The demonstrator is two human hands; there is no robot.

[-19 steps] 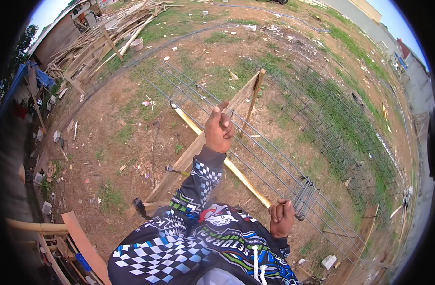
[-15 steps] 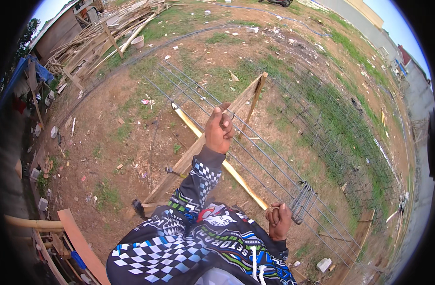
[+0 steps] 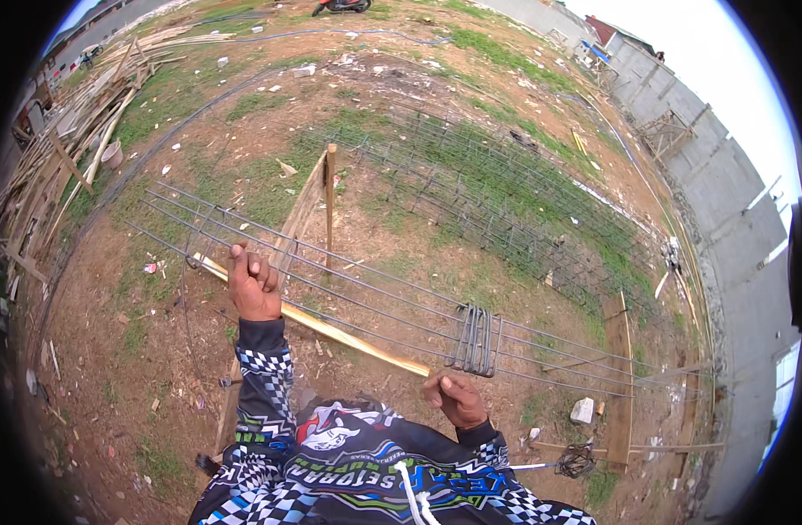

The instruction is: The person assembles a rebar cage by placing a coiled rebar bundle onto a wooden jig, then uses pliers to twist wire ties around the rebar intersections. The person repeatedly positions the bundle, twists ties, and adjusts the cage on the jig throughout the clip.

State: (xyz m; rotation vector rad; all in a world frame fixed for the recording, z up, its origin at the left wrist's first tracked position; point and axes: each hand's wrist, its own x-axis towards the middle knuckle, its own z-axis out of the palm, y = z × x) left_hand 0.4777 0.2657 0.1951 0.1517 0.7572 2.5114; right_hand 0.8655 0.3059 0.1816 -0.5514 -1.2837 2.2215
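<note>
Several long thin steel bars [image 3: 374, 275] run side by side across the space before me. A bundle of rectangular wire stirrups [image 3: 475, 339] hangs around them on the right. My left hand [image 3: 255, 284] is at the left part of the bars, fingers curled and pinched; what they hold is hidden. Just left of it, a single stirrup [image 3: 193, 261] shows around the bars. My right hand [image 3: 456, 398] is closed below the bundle, contents also hidden. A pale yellow wooden stick [image 3: 357, 339] slants below the bars, passing behind my left hand and ending against my right fingers.
A wooden plank on a post [image 3: 329, 201] stands under the bars; another board support [image 3: 618, 385] is at right. Assembled steel cages [image 3: 497, 201] lie on the grass beyond. Timber is piled far left near a bucket [image 3: 112, 155]. A block wall [image 3: 681, 131] borders the right.
My view has swung right, so the scene shifts left. My left hand has moved left along the bars, farther from my right hand, which stays near the stick's end and the bundle.
</note>
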